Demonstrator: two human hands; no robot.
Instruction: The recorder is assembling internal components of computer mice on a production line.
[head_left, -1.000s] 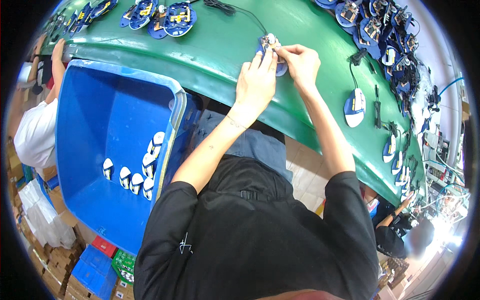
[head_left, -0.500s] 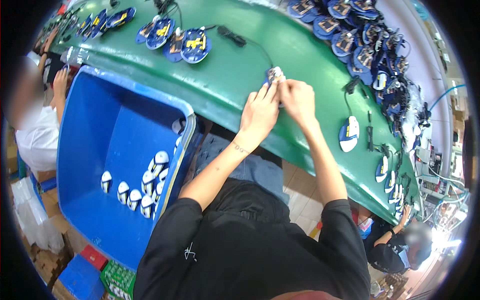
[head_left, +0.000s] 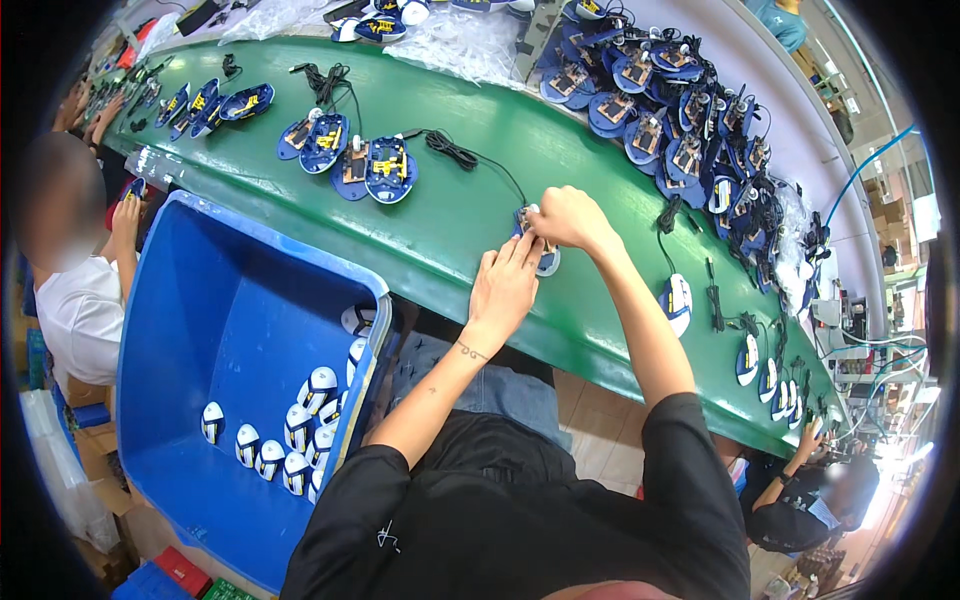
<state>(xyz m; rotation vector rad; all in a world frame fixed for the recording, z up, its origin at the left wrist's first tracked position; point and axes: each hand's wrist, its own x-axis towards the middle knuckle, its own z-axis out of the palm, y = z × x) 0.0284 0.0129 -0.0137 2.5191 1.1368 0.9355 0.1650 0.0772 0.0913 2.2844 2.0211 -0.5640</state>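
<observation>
An opened computer mouse base [head_left: 548,262], dark blue with a circuit board on it, lies on the green work surface [head_left: 450,240] with its black cable [head_left: 450,150] running away to the far left. My left hand [head_left: 505,290] presses its stretched fingers on the base and holds it down. With bent fingers, my right hand [head_left: 570,218] pinches at the base's far end, beside a small white part. What lies between those fingertips is hidden. To the left sit opened mice [head_left: 390,168] with blue shells and yellow marks inside. A closed white-and-blue mouse [head_left: 677,303] rests to the right.
A large blue bin [head_left: 230,230] holding several white mouse shells [head_left: 298,425] stands at my left. Mouse bases with cables are heaped [head_left: 690,130] at the far right. One person [head_left: 75,270] works at the left, another [head_left: 810,505] at the lower right.
The view has shifted, so the table's far side shows more. My right hand has moved from beside my left fingers to the cable end of the mouse base. My left hand stays on the base.
</observation>
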